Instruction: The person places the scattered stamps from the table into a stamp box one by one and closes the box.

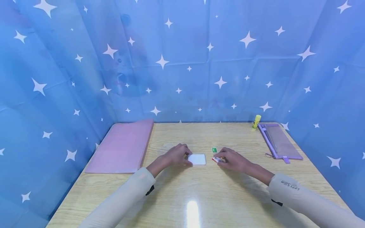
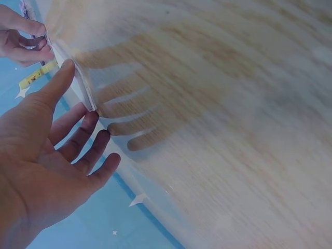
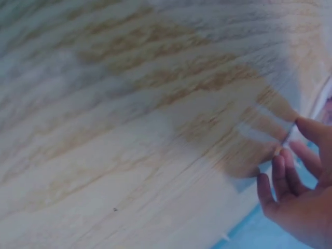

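A white rounded-corner card (image 1: 197,159) lies in the middle of the wooden table, possibly a thin stack. My left hand (image 1: 180,155) holds its left end between thumb and fingertips; in the left wrist view the card (image 2: 84,87) shows nearly edge-on, the other fingers (image 2: 106,168) spread beside it. To the right, my right hand (image 1: 232,159) pinches a small card with red, white and yellow print (image 1: 217,159), partly covered by the fingers. Just beyond it lies a small green square with a pale border (image 1: 214,150). The right wrist view shows the right hand (image 3: 301,181) but barely its card.
A pink folder (image 1: 121,147) lies at the table's left. At the back right stands a yellow glue stick (image 1: 256,121), beside a purple-edged zip pouch (image 1: 280,142) with slim items inside. Blue star-patterned curtains (image 1: 188,79) enclose the table's back and sides.
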The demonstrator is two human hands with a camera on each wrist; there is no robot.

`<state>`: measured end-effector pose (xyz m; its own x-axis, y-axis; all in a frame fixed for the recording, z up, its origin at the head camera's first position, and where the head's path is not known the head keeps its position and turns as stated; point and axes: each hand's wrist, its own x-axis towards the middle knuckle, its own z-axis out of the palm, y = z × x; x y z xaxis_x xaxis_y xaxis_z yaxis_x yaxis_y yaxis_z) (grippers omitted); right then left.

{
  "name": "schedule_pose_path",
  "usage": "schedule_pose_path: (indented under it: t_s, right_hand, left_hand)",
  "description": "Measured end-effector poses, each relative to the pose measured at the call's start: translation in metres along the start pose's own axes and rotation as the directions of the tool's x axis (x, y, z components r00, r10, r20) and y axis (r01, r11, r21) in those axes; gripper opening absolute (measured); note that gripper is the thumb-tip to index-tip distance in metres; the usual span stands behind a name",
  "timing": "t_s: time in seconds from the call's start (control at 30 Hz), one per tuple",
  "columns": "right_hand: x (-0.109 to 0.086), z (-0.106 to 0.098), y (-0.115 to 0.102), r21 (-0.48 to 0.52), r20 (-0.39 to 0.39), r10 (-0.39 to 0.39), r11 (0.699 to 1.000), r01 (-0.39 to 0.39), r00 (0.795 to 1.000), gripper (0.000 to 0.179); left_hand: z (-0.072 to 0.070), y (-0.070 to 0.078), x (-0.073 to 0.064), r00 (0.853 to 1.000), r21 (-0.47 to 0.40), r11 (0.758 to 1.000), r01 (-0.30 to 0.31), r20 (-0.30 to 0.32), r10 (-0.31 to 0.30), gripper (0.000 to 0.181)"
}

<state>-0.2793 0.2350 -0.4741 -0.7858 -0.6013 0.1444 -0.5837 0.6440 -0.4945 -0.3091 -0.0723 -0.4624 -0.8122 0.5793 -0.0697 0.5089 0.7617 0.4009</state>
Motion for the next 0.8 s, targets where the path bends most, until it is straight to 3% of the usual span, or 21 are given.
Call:
schedule_pose_path:
  t_s: [0.8]
  right_hand:
    - [0.0021,-0.0007,-0.0018,0.003,0.014,0.002,1.0,-0.002,1.0,0.032]
  left_hand:
    - [0.0032,-0.0034,0.0015,1.0,0.007,1.0,-0.015,-0.004,0.015,0.055]
